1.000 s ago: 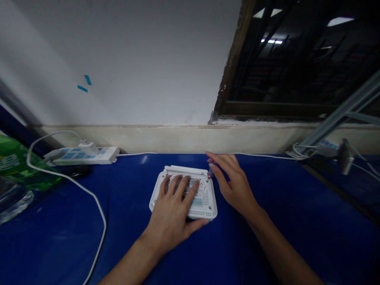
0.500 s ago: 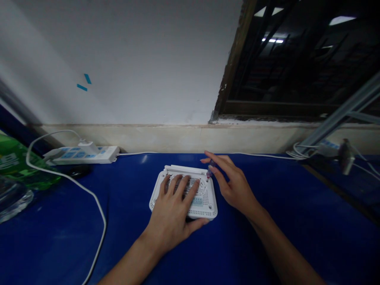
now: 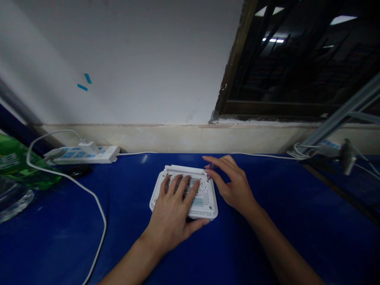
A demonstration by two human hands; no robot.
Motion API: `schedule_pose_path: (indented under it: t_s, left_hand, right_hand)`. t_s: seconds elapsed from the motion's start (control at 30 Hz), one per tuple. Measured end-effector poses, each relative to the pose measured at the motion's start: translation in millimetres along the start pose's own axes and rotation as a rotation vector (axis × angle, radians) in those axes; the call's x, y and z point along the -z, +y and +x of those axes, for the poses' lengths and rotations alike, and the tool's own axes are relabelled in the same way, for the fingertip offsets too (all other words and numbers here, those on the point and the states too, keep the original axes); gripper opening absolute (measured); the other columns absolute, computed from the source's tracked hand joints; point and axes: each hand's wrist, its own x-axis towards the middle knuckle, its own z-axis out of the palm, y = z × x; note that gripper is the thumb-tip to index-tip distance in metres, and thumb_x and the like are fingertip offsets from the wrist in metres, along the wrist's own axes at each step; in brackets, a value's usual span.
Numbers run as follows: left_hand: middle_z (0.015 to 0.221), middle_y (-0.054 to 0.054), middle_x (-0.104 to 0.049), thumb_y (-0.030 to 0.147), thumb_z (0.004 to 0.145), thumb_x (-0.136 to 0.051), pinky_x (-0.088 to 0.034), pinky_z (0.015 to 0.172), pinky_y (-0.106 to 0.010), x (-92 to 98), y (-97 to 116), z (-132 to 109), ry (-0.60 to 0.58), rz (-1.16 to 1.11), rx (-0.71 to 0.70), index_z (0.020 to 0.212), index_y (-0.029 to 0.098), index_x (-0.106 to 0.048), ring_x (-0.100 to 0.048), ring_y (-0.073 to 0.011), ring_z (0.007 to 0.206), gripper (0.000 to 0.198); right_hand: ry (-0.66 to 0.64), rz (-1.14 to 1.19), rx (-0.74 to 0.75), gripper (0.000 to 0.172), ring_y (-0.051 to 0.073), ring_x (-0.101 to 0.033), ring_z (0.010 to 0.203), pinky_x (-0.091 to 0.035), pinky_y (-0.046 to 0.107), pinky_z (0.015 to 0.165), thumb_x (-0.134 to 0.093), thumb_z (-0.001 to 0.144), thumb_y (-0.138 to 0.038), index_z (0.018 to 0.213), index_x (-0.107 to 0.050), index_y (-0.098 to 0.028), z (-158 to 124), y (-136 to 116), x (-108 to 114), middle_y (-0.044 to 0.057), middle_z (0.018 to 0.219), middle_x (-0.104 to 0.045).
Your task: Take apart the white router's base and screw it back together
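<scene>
A white router (image 3: 211, 198) lies on the blue table with its vented, labelled underside up and its antenna bar along the far edge. My left hand (image 3: 173, 211) rests on it with fingers spread, the thumb along the near edge. At the far right corner my right hand (image 3: 234, 186) pinches a small screwdriver (image 3: 210, 171) with a purplish, see-through handle between thumb and fingers. The screwdriver stands roughly upright, its tip at the corner screw hole. Whether the tip sits inside the hole is too small to tell.
A white power strip (image 3: 89, 155) with a plugged-in adapter stands at the back left; its white cable (image 3: 99, 209) loops over the table. Green plastic packaging (image 3: 25, 166) lies far left. A metal frame (image 3: 335, 114) and coiled cords stand at right. The wall closes the back.
My right hand's fingers have shifted slightly around the screwdriver handle, with the thumb moved a little left. My left hand and the router stay in place.
</scene>
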Motion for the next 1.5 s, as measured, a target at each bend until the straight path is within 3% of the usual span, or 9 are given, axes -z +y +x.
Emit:
schedule_pose_path:
  t_s: [0.17, 0.37, 0.53, 0.67, 0.87, 1.1, 1.23, 1.4, 1.5]
  left_hand:
    - [0.154, -0.017, -0.047, 0.077, 0.085, -0.059, -0.023, 0.119, -0.067, 0.3, 0, 0, -0.016, -0.008, 0.004, 0.153, 0.023, -0.045, -0.04, -0.0431, 0.141, 0.087]
    - [0.155, -0.014, -0.046, 0.08, 0.089, -0.047, -0.02, 0.121, -0.066, 0.1, -1, 0, -0.008, -0.046, 0.016, 0.153, 0.026, -0.045, -0.039, -0.0409, 0.143, 0.084]
    - [0.155, -0.015, -0.046, 0.08, 0.088, -0.049, -0.021, 0.12, -0.066, 1.1, 0, 0, -0.011, -0.05, 0.02, 0.152, 0.025, -0.046, -0.04, -0.041, 0.142, 0.085]
    - [0.155, -0.015, -0.047, 0.08, 0.087, -0.051, -0.022, 0.12, -0.066, 1.7, 0, 0, -0.011, -0.046, 0.022, 0.153, 0.025, -0.045, -0.04, -0.0416, 0.142, 0.085]
    - [0.155, -0.015, -0.047, 0.079, 0.088, -0.052, -0.021, 0.121, -0.066, 2.9, 0, 1, -0.025, -0.058, 0.023, 0.153, 0.025, -0.045, -0.039, -0.0407, 0.143, 0.085]
    - [0.156, -0.015, -0.046, 0.077, 0.087, -0.054, -0.02, 0.121, -0.066, 2.0, 0, 0, -0.015, -0.058, 0.021, 0.153, 0.025, -0.045, -0.039, -0.0419, 0.143, 0.084]
    - [0.156, -0.015, -0.045, 0.076, 0.087, -0.056, -0.021, 0.12, -0.067, 1.6, 0, 0, -0.03, -0.047, 0.018, 0.154, 0.025, -0.043, -0.038, -0.0428, 0.143, 0.085]
    - [0.156, -0.016, -0.045, 0.076, 0.088, -0.054, -0.021, 0.12, -0.066, 0.8, -1, 0, -0.032, -0.043, 0.009, 0.154, 0.024, -0.043, -0.038, -0.0422, 0.143, 0.086]
    - [0.156, -0.017, -0.045, 0.075, 0.086, -0.059, -0.022, 0.119, -0.067, 1.2, -1, 0, -0.04, -0.029, 0.009, 0.154, 0.023, -0.044, -0.039, -0.043, 0.142, 0.086]
  right_hand:
    - [0.046, -0.083, -0.003, 0.029, 0.024, -0.059, 0.089, -0.05, 0.042, 0.084, -0.065, 0.097, -0.025, 0.126, -0.067, -0.027, 0, 1, -2, 0.004, 0.09, -0.066]
    - [-0.098, 0.051, -0.031, 0.05, 0.022, -0.06, 0.116, -0.047, 0.043, 0.102, -0.047, 0.104, -0.017, 0.152, -0.044, -0.031, -4, 0, 0, 0.006, 0.124, -0.068]
    - [0.012, -0.087, 0.028, 0.034, 0.022, -0.062, 0.092, -0.05, 0.04, 0.086, -0.06, 0.098, -0.02, 0.131, -0.063, -0.027, -3, 3, -3, 0.004, 0.098, -0.07]
    - [0.038, -0.201, 0.032, 0.031, 0.025, -0.06, 0.089, -0.051, 0.042, 0.082, -0.064, 0.097, -0.028, 0.128, -0.065, -0.024, -4, 3, -3, 0.005, 0.089, -0.067]
    - [-0.126, -0.001, -0.035, 0.055, 0.02, -0.061, 0.127, -0.048, 0.041, 0.109, -0.044, 0.105, -0.018, 0.158, -0.034, -0.031, -11, 2, -3, 0.006, 0.141, -0.063]
    - [0.017, -0.036, -0.03, 0.039, 0.019, -0.071, 0.096, -0.058, 0.036, 0.091, -0.059, 0.099, -0.021, 0.137, -0.06, -0.029, -8, 5, -6, 0.004, 0.108, -0.074]
    - [0.07, -0.077, -0.044, 0.035, 0.019, -0.069, 0.087, -0.058, 0.036, 0.085, -0.066, 0.096, -0.025, 0.131, -0.063, -0.027, -8, 4, -7, 0.004, 0.104, -0.072]
    - [-0.098, 0.092, -0.106, 0.051, 0.019, -0.068, 0.115, -0.053, 0.037, 0.103, -0.053, 0.102, -0.02, 0.151, -0.044, -0.03, -10, 3, -4, 0.006, 0.129, -0.07]
    - [-0.129, 0.131, -0.132, 0.052, 0.018, -0.071, 0.11, -0.054, 0.035, 0.101, -0.053, 0.101, -0.019, 0.15, -0.045, -0.033, -9, 5, -4, 0.003, 0.124, -0.072]
